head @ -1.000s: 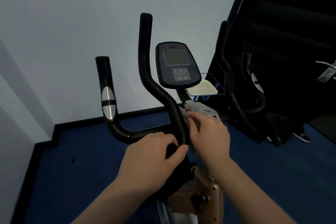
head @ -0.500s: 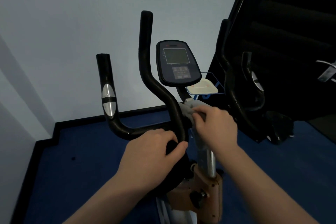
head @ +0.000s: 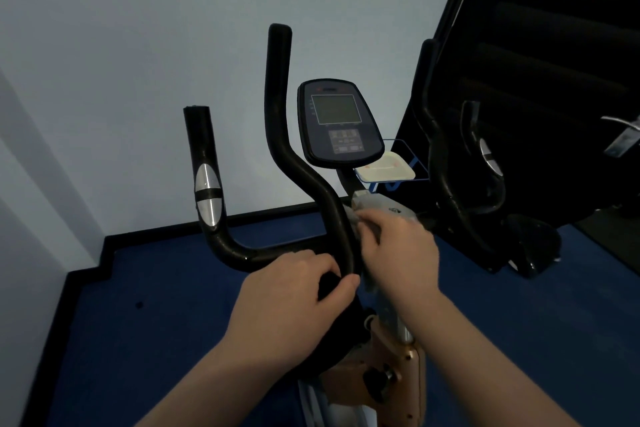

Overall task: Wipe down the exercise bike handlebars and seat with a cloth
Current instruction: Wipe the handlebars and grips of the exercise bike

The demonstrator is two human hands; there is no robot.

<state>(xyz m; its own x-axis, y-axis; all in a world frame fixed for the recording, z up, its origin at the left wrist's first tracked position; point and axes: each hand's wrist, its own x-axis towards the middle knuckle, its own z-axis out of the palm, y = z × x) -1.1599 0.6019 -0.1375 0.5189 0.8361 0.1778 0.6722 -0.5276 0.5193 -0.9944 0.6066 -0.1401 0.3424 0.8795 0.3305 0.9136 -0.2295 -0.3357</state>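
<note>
My left hand [head: 294,291] curls round the black handlebars [head: 298,170] where the low crossbar meets the tall curved bar, thumb hooked over the front. My right hand [head: 398,253] grips a pale grey cloth [head: 353,218], pressing it to the right side of that same curved bar, just below the console [head: 339,125]. I see only a bunched edge of cloth past my fingertips. Behind the console sits a blue wire basket [head: 415,163] holding a flat white tray-like piece [head: 384,168]; what that piece is I cannot tell. The seat is out of my view. Blue floor [head: 156,322] lies beneath the bike.
</note>
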